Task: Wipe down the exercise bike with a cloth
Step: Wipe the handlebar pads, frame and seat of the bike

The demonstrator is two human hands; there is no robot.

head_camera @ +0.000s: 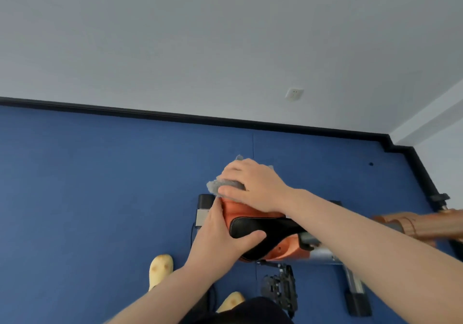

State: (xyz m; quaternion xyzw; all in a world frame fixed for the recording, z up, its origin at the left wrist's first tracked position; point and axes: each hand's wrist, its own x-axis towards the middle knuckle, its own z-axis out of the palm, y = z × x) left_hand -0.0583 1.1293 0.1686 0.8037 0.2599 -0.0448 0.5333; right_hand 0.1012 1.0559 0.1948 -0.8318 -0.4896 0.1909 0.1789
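Note:
The exercise bike's saddle (263, 226), black on top with orange sides, sits in the lower middle of the head view. My left hand (220, 236) grips the saddle's near edge, thumb on the black top. My right hand (253, 186) presses a grey fluffy cloth (220, 183) onto the saddle's far orange end; most of the cloth is hidden under my palm. A black pedal (280, 286) hangs below the saddle. The bike's grey frame (323, 253) runs to the right under my right forearm.
Blue carpet (100, 198) covers the floor, edged by a black skirting board (175, 117) and a grey wall with a socket (294, 94). My yellow slippers (160, 268) stand at lower left. An orange handlebar part (421, 223) reaches in from the right edge.

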